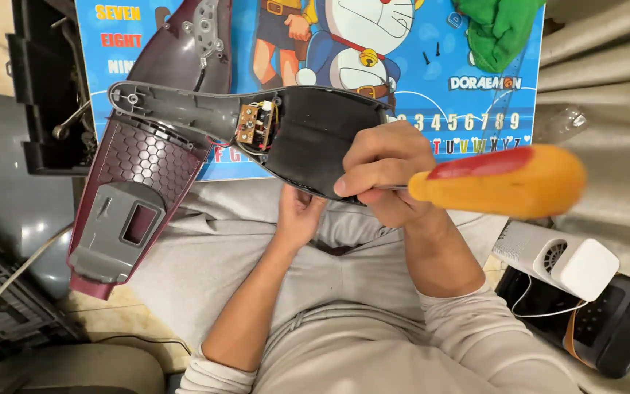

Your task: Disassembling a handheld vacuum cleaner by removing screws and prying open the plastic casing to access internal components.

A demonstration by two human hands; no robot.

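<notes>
The right hand [384, 175] is clenched around an orange-handled screwdriver [497, 181], its fist hiding the tip against the black housing [315, 135]; the left hand [299, 215] grips that housing from beneath, over the lap; a maroon shell [136, 168] lies just left, a white fan [559, 259] right

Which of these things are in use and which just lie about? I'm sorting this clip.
In use: left hand under the open appliance half-shell; right hand gripping the orange-handled screwdriver.

Lying about: maroon cover, green cloth, two loose screws, white fan, black toolbox.
</notes>
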